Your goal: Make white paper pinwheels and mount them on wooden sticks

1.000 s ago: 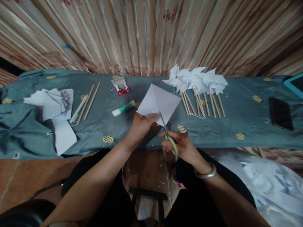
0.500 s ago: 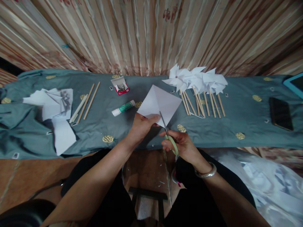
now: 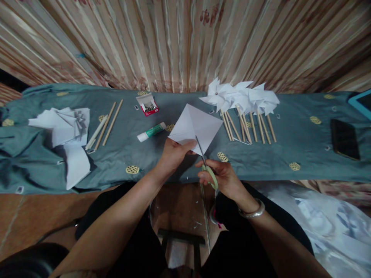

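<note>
A square sheet of white paper (image 3: 193, 123) with crease lines is held corner-up above the cloth. My left hand (image 3: 175, 154) pinches its lower left edge, thumb on top and fingers underneath. My right hand (image 3: 222, 175) grips scissors (image 3: 211, 175) with pale green handles. Their blade lies over the sheet near its lower corner, pointing toward the centre. Left of the sheet rests a glue stick (image 3: 151, 132) with a green label. Behind it stands an open small red-and-white box (image 3: 149, 106) of metal pins or tacks.
White paper pinwheels (image 3: 240, 96) on wooden sticks lie at the back right. Loose sticks (image 3: 108, 123) and a stack of white paper (image 3: 63, 127) are on the left. A phone (image 3: 344, 139) and a blue-edged tablet (image 3: 362, 103) sit far right. A plastic bag with paper (image 3: 327, 224) is below.
Both hands, the scissors and the sheet hold nearly the same position. The loose lower sheet on the left looks slightly more curled.
</note>
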Demonstrator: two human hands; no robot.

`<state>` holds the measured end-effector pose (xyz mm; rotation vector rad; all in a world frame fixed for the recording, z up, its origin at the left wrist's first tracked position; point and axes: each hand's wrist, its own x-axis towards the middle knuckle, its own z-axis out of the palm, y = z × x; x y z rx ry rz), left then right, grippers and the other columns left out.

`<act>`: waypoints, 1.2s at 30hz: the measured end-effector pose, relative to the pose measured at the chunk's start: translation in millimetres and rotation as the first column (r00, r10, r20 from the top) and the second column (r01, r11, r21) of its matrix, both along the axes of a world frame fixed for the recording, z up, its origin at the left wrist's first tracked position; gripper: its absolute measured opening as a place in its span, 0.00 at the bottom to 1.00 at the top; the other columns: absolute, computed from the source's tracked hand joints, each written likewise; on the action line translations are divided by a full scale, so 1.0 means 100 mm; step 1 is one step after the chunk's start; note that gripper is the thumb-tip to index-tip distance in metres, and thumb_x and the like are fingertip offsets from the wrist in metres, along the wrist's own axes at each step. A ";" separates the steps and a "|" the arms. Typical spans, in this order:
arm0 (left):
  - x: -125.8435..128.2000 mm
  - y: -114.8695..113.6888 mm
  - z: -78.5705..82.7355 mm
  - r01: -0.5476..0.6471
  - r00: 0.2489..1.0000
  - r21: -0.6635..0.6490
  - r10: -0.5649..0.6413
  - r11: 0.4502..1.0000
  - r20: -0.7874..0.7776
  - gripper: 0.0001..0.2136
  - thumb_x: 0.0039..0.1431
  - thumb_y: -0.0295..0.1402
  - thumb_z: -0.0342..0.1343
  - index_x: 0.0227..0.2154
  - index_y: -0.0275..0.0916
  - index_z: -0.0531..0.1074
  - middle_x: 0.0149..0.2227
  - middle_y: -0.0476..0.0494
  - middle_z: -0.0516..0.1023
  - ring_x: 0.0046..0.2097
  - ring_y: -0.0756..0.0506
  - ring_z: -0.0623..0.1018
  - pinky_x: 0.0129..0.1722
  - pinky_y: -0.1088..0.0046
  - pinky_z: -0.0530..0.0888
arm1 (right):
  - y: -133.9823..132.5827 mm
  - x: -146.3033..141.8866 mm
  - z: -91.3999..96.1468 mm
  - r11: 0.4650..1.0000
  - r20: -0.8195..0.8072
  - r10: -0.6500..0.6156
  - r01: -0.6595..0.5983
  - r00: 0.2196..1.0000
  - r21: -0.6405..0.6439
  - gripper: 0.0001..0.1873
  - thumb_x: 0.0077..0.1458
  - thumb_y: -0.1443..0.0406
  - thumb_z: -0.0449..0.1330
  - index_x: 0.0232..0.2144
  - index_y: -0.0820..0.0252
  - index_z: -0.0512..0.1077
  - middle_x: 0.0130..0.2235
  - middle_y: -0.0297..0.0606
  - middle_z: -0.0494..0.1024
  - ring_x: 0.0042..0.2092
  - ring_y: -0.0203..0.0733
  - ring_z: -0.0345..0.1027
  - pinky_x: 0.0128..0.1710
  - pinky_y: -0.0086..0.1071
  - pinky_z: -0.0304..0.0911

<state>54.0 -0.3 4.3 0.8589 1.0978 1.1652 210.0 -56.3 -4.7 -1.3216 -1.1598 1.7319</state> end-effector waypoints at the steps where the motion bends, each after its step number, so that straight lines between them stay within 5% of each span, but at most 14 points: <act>1: 0.00 0.00 0.00 -0.001 1.000 0.000 0.001 1.000 0.002 0.12 0.40 0.34 0.66 0.30 0.37 0.75 0.30 0.46 0.79 0.28 0.49 0.76 0.26 0.74 0.75 | 0.00 0.00 0.00 1.000 0.000 0.001 -0.001 1.000 0.005 0.20 0.40 0.53 0.72 0.33 0.59 0.77 0.20 0.28 0.74 0.21 0.31 0.67 0.22 0.25 0.66; 36: 0.00 -0.01 -0.01 0.012 1.000 0.016 -0.012 1.000 0.023 0.11 0.42 0.34 0.65 0.30 0.37 0.76 0.32 0.46 0.81 0.30 0.49 0.77 0.27 0.75 0.76 | 0.00 -0.02 0.02 1.000 -0.008 -0.019 0.019 1.000 -0.018 0.20 0.39 0.52 0.73 0.31 0.58 0.76 0.20 0.28 0.73 0.20 0.32 0.67 0.21 0.26 0.65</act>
